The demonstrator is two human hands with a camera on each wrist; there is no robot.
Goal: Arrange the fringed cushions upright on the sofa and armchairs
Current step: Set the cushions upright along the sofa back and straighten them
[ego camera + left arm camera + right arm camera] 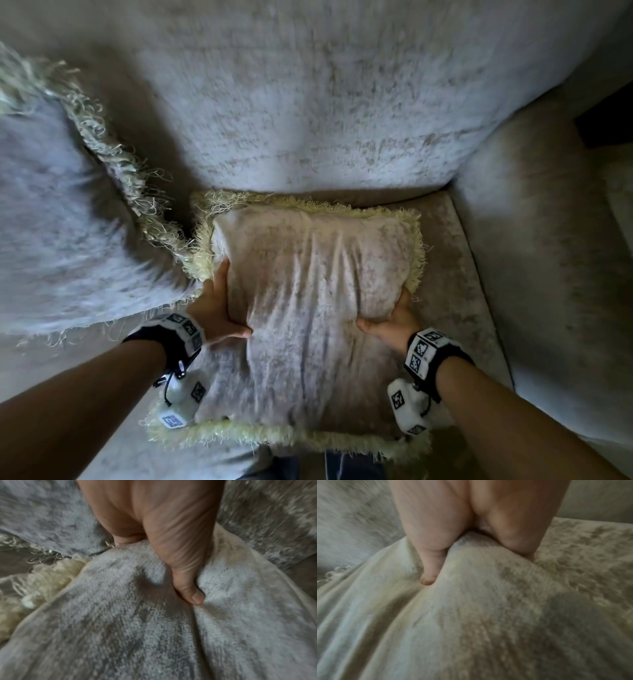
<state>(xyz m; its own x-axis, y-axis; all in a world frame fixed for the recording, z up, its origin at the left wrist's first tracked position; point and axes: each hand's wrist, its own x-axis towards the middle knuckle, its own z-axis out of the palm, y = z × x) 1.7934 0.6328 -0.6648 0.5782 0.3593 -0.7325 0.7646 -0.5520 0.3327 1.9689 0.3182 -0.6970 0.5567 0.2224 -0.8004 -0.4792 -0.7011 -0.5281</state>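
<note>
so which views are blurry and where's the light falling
Head view: left cushion motion-smeared, held cushion sharper, backrest brightest, corners dark. Left wrist view: edges smeared, thumb fairly sharp. Right wrist view: soft throughout, dim.

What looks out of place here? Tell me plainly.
The fringed cushion lies flat on the seat rather than upright, gripped at its sides by the left hand and right hand. A second cushion leans tilted at the left. Nothing looks spilled or damaged.
</note>
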